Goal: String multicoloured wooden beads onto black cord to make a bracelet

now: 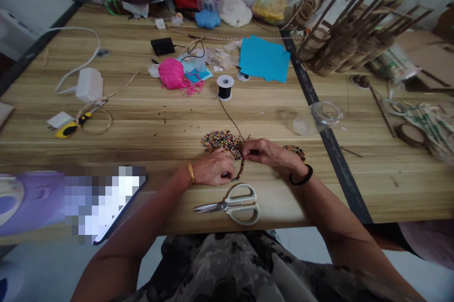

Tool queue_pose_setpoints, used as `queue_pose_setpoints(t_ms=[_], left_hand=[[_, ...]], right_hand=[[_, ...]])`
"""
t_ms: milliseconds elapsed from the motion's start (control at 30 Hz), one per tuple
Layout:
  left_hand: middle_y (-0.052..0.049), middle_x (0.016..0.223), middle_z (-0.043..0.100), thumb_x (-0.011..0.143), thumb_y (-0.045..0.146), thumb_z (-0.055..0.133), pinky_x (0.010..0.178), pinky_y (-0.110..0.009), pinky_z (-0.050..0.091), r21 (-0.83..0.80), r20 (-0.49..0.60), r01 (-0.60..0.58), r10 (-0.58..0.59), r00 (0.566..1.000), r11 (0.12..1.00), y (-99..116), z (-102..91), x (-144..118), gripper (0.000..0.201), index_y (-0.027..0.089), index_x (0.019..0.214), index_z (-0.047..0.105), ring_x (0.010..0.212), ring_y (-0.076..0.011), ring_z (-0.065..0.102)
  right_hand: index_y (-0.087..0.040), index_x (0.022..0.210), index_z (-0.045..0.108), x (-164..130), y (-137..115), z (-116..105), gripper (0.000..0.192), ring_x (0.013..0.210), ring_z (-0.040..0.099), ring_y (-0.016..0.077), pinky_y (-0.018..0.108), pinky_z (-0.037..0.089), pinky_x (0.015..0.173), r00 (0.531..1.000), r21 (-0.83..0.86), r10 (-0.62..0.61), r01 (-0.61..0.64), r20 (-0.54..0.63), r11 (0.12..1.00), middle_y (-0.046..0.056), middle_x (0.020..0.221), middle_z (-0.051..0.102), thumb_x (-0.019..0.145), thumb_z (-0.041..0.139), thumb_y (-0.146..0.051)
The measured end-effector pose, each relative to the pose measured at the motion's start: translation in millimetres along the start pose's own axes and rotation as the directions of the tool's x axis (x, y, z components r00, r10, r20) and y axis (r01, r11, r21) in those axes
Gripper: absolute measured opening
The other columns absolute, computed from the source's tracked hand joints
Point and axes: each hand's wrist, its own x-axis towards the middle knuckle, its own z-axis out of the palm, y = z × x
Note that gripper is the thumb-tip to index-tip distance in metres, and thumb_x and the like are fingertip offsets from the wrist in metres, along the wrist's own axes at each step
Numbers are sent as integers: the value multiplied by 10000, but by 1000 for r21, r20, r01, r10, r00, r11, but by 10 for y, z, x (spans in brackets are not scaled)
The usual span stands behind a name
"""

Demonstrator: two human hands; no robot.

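A person sits at the near edge of a wooden surface (142, 117), seen from above, both bare hands meeting close to that edge, a little right of the middle. The left hand (214, 169), with a gold bangle at the wrist, is curled narrow, its fingertips pinched on a strand (240, 171) of small beads. The right hand (267, 153), a black band at its wrist, is also pinched shut on the upper end of the same strand. The strand is short, curving down between the two hands; its beads are tiny and round, in mixed dark red, yellow, green and brown.

Just beyond the hands, touching the fingers, lies a loose heap of beads (222, 141) in the same colours. A thin dark thread (230, 120) runs from the hands toward the far edge to a spool (225, 87) of black thread standing upright. Behind the right wrist lies a bracelet (295, 151) of beads.

Scissors (234, 205) with pale handles lie shut at the near edge, just below the hands. Farther off, near the spool, sit pink yarn (172, 75) and blue paper (264, 58).
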Motion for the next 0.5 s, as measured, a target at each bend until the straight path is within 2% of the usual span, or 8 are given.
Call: queue_pose_setpoints(t_ms=[500], left_hand=[[-6, 707, 636, 777, 163, 653, 849, -333, 297, 11, 19, 15, -15, 1000, 1000, 19, -22, 10, 56, 185, 732, 679, 795, -172, 501]], right_hand=[[-134, 825, 631, -5, -9, -2, 108, 710, 531, 127, 240, 397, 674, 1000, 7, 5, -4, -2, 1000, 35, 787, 611, 886, 543, -135]])
